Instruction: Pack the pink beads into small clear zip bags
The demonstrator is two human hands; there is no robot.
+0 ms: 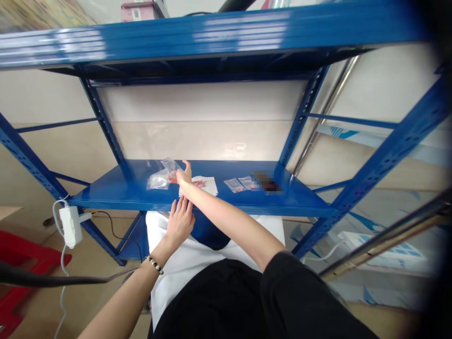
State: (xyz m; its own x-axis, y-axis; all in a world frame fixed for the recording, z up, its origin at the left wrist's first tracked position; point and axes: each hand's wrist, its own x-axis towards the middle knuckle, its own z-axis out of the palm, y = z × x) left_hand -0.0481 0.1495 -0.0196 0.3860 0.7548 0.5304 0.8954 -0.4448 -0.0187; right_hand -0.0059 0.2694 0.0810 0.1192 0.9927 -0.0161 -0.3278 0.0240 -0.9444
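My right hand [181,176] reaches across to the left over the blue shelf [240,200]. Its fingers are at a small pile of clear plastic bags [158,181], with the thumb spread away from them. One clear bag [171,165] stands up beside these fingers; whether they pinch it I cannot tell. Below, my left hand [181,220] is open, fingers stretched toward the near edge of a white paper sheet [210,186]. Small pinkish pieces [199,183] lie on that sheet, partly hidden by my right forearm.
Two small zip bags [239,184] with pinkish contents lie right of the paper. Beside them is a dark, blurred-out object [266,182]. An upper blue shelf beam [219,35] crosses above. A white power strip [70,226] hangs at the left post, near a red stool [28,263].
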